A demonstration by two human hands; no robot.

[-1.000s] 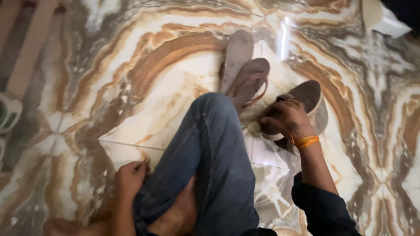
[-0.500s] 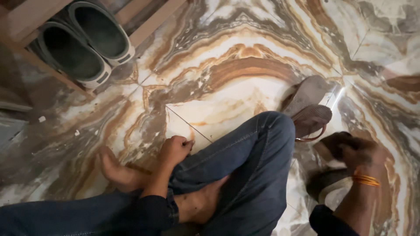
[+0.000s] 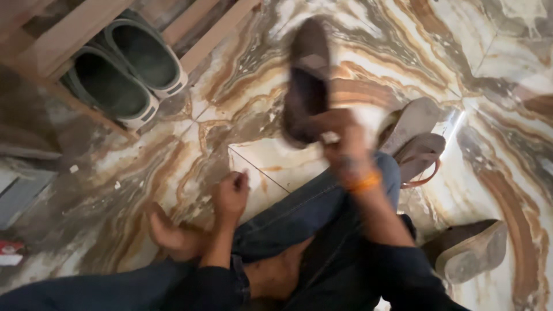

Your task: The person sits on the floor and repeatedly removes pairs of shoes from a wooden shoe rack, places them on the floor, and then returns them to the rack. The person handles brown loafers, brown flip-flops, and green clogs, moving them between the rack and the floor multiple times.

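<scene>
Half a second before, the right hand (image 3: 340, 141) was low on the right, down by the dark shoes on the floor. Now it was up in the middle of the view, and it held a brown shoe (image 3: 308, 80) in the air. The shoe was blurry, so it was hard to see well. Its long side ran from near to far, and the far end pointed toward the wooden rack (image 3: 69, 34) at the far left. The fingers seemed to be closed around the near end of the shoe, so the shoe lay just past the fingers on the far side. An orange band (image 3: 364, 183) sat on that wrist.

The left hand (image 3: 230, 196) rested on the marble floor (image 3: 173, 167), near the bent knee in blue jeans (image 3: 311, 213). Its fingers were curled together and held nothing. The right hand was much nearer to the shoe.

Two grey clogs (image 3: 124, 75) sat in the rack. A pair of brown sandals (image 3: 417, 144) lay on the right. Another dark shoe (image 3: 469, 250) lay at the near right.
</scene>
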